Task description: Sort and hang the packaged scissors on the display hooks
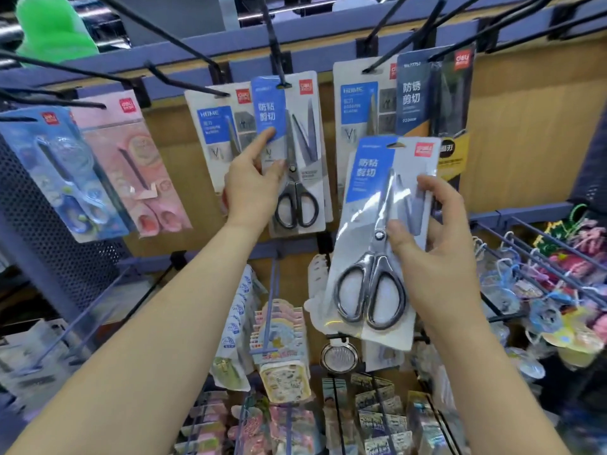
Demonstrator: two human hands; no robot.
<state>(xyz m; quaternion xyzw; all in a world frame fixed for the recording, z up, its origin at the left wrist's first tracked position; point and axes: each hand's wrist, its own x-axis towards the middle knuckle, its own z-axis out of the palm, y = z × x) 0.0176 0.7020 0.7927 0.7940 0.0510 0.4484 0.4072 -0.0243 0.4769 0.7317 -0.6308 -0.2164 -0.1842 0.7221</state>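
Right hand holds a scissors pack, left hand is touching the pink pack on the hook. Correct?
Not quite. In the head view the left hand touches the hanging blue-label pack with black-handled scissors, not the pink pack, which hangs untouched further left. The right hand does hold a scissors pack.

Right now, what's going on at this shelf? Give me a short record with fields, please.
Setting: shop display rack with packaged scissors
Right hand: grips a blue-and-white scissors pack, unhung
Left hand: index finger and thumb touch the matching pack hanging on the centre hook
Nearby: pink pack, far left; dark pack, upper right
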